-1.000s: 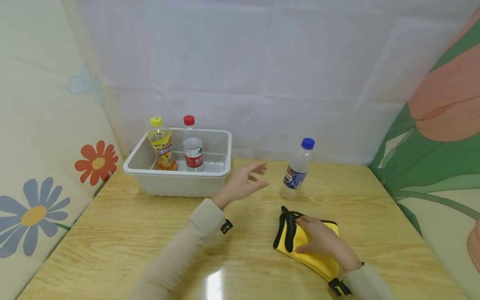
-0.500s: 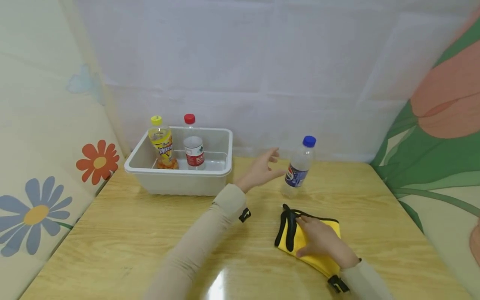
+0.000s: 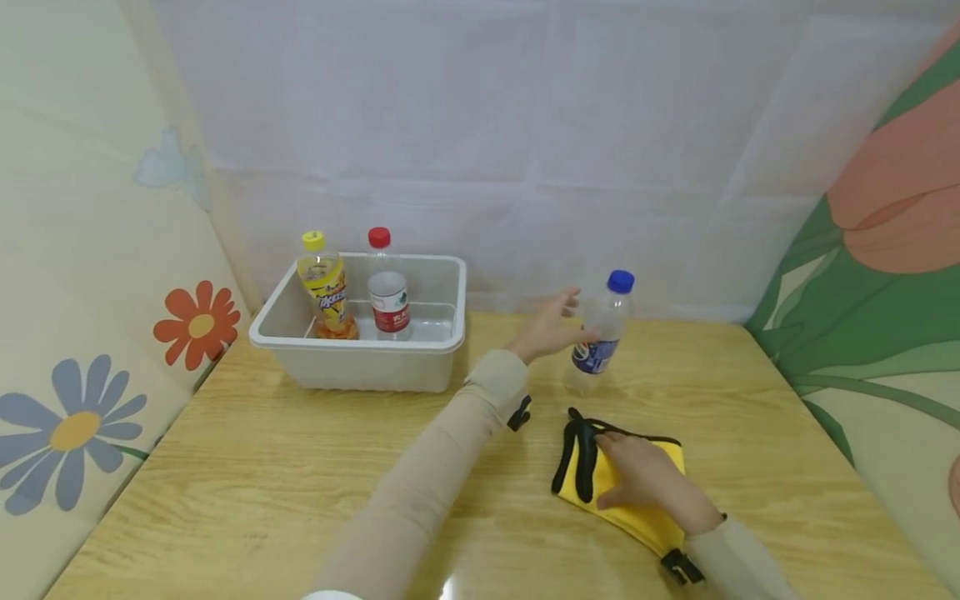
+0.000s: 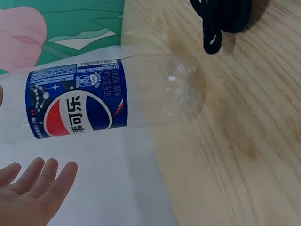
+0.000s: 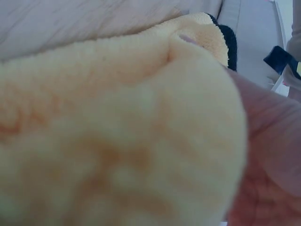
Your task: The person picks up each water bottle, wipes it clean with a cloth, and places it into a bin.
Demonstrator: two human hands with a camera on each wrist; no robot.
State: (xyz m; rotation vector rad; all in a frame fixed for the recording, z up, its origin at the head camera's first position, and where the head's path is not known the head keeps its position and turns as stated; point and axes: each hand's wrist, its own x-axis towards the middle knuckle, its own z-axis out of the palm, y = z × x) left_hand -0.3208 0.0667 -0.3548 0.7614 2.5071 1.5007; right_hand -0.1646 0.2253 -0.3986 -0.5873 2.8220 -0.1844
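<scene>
A clear Pepsi bottle (image 3: 598, 337) with a blue cap stands upright on the wooden table (image 3: 255, 475), right of centre. My left hand (image 3: 553, 322) reaches up to its left side with fingers spread; in the left wrist view the fingertips (image 4: 44, 181) lie just beside the bottle (image 4: 108, 99), not wrapped round it. Nearer to me, my right hand (image 3: 643, 482) rests flat on a yellow cloth (image 3: 639, 527) with black trim. The right wrist view is filled by the yellow cloth (image 5: 117, 132) and the edge of my right hand (image 5: 275, 160).
A white plastic bin (image 3: 360, 343) stands at the back left of the table. It holds a yellow-capped orange drink bottle (image 3: 324, 287) and a red-capped water bottle (image 3: 387, 298). Padded flowered walls close in the left, back and right sides.
My left hand has moved right and away from me, from in front of the bin to the side of the Pepsi bottle. The right hand has stayed on the cloth.
</scene>
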